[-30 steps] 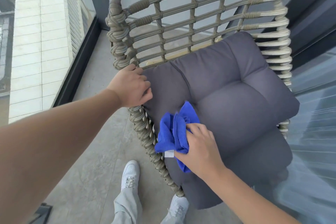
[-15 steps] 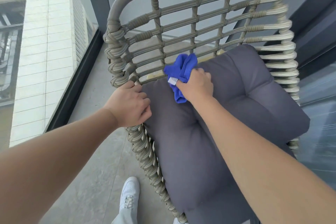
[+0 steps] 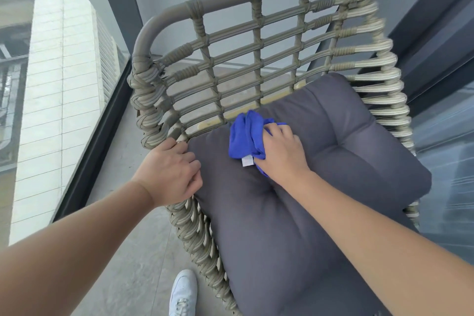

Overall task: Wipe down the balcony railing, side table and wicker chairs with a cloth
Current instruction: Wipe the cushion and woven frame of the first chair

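Note:
A grey-beige wicker chair [image 3: 230, 64] fills the middle of the view, with a dark grey cushion [image 3: 333, 161] on its seat. My right hand [image 3: 282, 154] grips a bunched blue cloth [image 3: 243, 136] and presses it on the cushion's back edge, close to the woven backrest. A white label hangs from the cloth. My left hand [image 3: 171, 169] is curled round the chair's left woven rim, beside the cushion's corner.
Glass balcony panel with a dark frame [image 3: 89, 141] runs along the left, a tiled building beyond it. Dark door frame and glass [image 3: 436, 59] stand on the right. Grey tiled floor [image 3: 128, 251] lies below, with my white shoe [image 3: 183, 292] next to the chair.
My right hand carried the cloth from the cushion's front up to its back edge, then slid it slightly down and right. The left hand stayed on the rim.

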{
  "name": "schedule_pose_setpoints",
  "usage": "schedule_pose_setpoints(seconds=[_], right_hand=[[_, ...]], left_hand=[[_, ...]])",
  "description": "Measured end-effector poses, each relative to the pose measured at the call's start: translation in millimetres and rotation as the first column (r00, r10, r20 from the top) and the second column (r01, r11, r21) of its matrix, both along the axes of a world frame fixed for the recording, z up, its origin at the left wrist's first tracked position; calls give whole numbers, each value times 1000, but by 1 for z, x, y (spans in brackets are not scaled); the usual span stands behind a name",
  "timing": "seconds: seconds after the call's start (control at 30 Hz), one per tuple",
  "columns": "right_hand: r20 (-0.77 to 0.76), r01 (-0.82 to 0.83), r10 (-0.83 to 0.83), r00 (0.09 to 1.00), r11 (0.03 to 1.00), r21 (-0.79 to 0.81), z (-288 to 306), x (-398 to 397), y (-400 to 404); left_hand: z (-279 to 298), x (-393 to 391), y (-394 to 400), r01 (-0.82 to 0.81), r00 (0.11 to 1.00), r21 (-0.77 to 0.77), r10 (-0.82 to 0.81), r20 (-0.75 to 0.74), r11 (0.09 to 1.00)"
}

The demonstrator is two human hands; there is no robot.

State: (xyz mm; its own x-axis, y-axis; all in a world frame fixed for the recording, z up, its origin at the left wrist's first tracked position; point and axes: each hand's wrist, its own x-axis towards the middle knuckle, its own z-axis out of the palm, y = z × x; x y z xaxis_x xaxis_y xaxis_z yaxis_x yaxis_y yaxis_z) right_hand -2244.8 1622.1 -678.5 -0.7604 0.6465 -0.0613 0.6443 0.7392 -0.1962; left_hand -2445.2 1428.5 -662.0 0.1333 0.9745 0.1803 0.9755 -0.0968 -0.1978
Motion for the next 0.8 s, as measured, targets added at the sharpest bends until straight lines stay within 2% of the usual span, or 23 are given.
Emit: schedule_pose_setpoints(seconds=[0.3, 0.5, 0.6, 0.7, 0.8], right_hand=[[-7, 315, -315, 949, 949, 12, 10, 32, 79], [2, 367, -367, 930, 930, 14, 16, 37, 119], [-82, 501, -500, 862, 866, -15, 15, 43, 135], [-156, 631, -646, 747, 764, -139, 7, 42, 131], [-158, 595, -616, 772, 787, -163, -6, 27, 105]], left_hand=[[1, 1, 1, -1, 1000, 8, 1, 9, 1000], [4, 2, 3, -5, 1000, 23, 4, 6, 1000], [4, 1, 3, -2, 1000, 16, 2, 12, 1000], [4, 1, 4, -3, 1000, 11, 3, 24, 1000], [3, 1, 3, -12, 999, 4, 12, 31, 1000]])
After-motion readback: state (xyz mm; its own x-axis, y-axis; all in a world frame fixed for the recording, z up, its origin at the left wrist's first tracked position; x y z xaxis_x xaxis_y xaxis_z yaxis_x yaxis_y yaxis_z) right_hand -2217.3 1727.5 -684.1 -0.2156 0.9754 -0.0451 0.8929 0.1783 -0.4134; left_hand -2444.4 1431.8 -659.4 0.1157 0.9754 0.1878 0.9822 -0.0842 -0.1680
